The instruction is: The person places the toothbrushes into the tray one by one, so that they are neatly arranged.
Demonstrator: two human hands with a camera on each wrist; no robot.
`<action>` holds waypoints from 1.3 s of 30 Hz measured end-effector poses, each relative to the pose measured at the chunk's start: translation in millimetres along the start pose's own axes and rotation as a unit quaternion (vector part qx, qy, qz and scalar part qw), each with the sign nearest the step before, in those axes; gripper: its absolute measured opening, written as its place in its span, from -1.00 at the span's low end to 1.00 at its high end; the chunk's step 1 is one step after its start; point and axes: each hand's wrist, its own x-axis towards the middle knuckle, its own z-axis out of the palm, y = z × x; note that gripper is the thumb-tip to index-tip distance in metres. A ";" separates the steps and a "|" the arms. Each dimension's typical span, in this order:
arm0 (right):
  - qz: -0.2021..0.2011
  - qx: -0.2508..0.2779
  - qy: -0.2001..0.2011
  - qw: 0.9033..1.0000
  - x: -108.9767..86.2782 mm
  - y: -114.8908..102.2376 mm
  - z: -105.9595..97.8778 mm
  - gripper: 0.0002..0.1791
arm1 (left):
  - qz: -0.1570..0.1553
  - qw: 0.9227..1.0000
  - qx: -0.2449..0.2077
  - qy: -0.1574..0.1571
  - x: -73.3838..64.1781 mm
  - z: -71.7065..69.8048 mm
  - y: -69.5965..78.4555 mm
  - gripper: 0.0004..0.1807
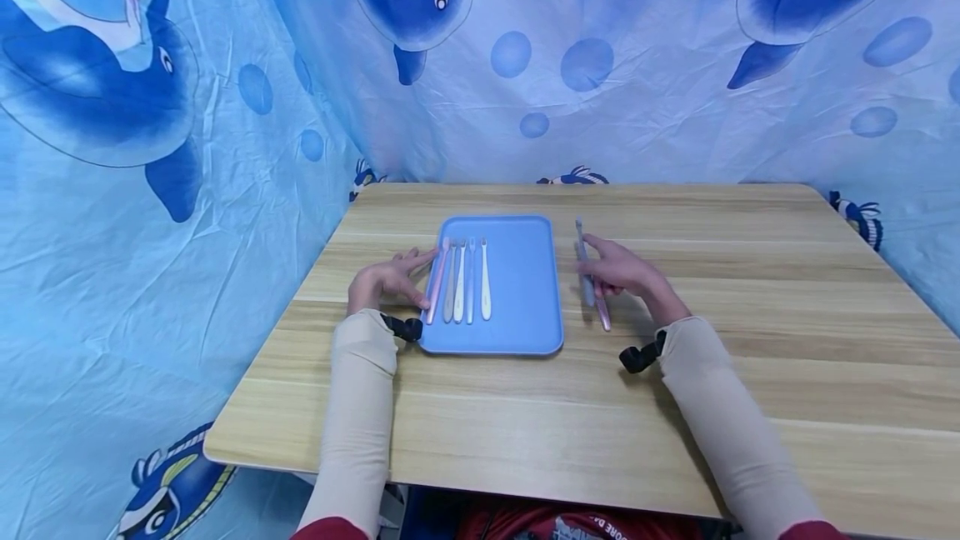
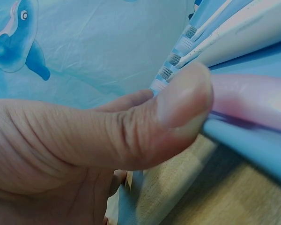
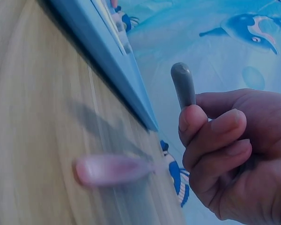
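A blue tray (image 1: pixel 521 290) holds several toothbrushes side by side, bristle heads toward the far edge. Leftmost is a pink toothbrush (image 1: pixel 438 286), then a grey one (image 1: pixel 450 290), and a pale one (image 1: pixel 486 286) is at the right of the row. My left hand (image 1: pixel 390 277) lies over the tray's left rim with fingers spread, its thumb touching the pink handle. Right of the tray, my right hand (image 1: pixel 621 265) pinches a grey toothbrush (image 3: pixel 183 86), raised off the table. Below that hand, another pink toothbrush (image 3: pixel 112 170) lies on the wood, its far part hidden in the head view.
The wooden table (image 1: pixel 750 290) reaches well to the right of the tray. A blue dolphin-print curtain (image 1: pixel 637 132) hangs behind the table and on the left side. Black wrist cameras (image 1: pixel 637 358) sit on both forearms.
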 end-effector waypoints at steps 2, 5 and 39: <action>-0.001 0.000 -0.001 1.000 3.4 -3.1 5.2 -0.14 | 0.001 1.000 0.001 0.000 -0.8 0.5 0.5 0.35; -0.005 0.008 -0.005 1.000 8.8 -7.9 13.0 -0.12 | -0.003 1.000 0.003 0.000 -4.2 1.5 3.4 0.35; 0.025 -0.014 -0.014 0.999 43.5 -42.3 62.6 -0.13 | 0.002 1.000 0.016 0.000 -19.7 -0.2 15.3 0.39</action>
